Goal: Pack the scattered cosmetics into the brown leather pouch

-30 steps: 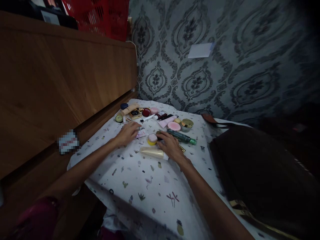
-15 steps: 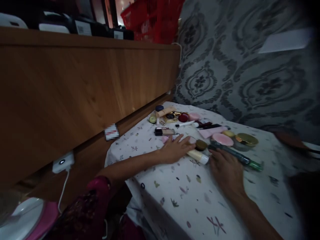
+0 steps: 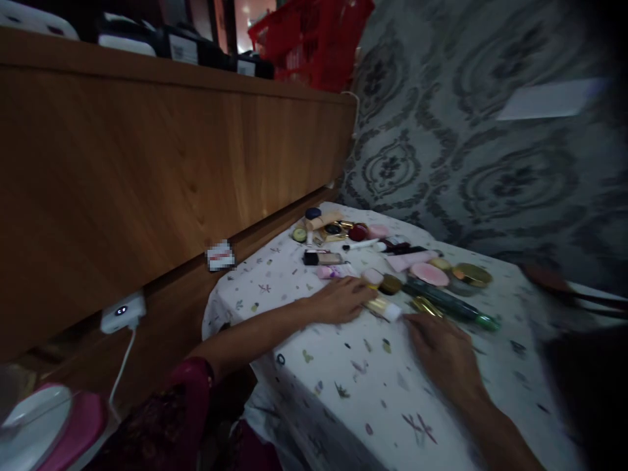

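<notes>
My left hand lies on the cloth with its fingers closed over the near end of a pale yellow squeeze tube with a white cap. To the right, my right hand rests low over the cloth, its fingers loosely stretched toward that cap. A shiny gold tube lies just beyond its knuckles, beside a long dark green tube. Past my left fingers are a small pale-lidded jar, a brown-gold round lid and a pink-and-white tube.
Several cosmetics lie farther back, among them a foundation bottle, a pink compact and a gold-lidded jar. A wooden cabinet stands at the left, with a red basket on top. A white power bank with a cable sits below.
My left fingers have drawn together over the pale yellow tube, uncovering the pink-and-white tube. My right hand has shifted slightly nearer, leaving the gold tube visible.
</notes>
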`<state>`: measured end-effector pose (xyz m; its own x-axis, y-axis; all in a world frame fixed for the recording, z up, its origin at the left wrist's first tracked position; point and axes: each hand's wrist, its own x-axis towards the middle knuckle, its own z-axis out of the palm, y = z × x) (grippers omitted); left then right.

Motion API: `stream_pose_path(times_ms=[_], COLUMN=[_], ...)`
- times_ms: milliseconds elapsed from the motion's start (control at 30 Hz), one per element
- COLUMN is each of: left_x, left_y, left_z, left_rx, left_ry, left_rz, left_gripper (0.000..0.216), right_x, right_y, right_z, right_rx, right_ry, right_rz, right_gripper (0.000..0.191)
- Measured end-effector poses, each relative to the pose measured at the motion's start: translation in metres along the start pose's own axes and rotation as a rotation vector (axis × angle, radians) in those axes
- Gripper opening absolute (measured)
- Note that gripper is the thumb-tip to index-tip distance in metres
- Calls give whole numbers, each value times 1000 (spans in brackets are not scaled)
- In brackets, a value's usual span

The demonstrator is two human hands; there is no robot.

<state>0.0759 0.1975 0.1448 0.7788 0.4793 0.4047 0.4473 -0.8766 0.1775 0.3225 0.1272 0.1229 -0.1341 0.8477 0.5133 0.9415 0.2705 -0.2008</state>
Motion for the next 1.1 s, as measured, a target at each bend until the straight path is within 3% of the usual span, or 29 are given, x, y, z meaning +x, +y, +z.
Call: stream_pose_path(times_ms=[167, 733, 900, 1033, 1100], left_x=[0, 4, 6, 8, 8], left_y=[1, 10, 12, 10, 10], left_z=[0, -6, -5, -3, -2], left_rx=[-60, -91, -72, -44, -38], left_ry=[25, 25, 42, 33, 38], left_rz=[9, -21, -55, -75, -76], left_gripper=[44, 39, 42, 43, 44], right_x=[0, -7, -7, -11, -13], right_y=[-10, -12, -3, 27, 41], right_z=[-9, -14, -22, -27, -25], right_rx=[45, 133, 121, 65, 62], right_ry=[-78, -39, 79, 271, 305], right_rz=[11, 40, 114, 339, 442], right_gripper=[27, 22, 26, 38, 44])
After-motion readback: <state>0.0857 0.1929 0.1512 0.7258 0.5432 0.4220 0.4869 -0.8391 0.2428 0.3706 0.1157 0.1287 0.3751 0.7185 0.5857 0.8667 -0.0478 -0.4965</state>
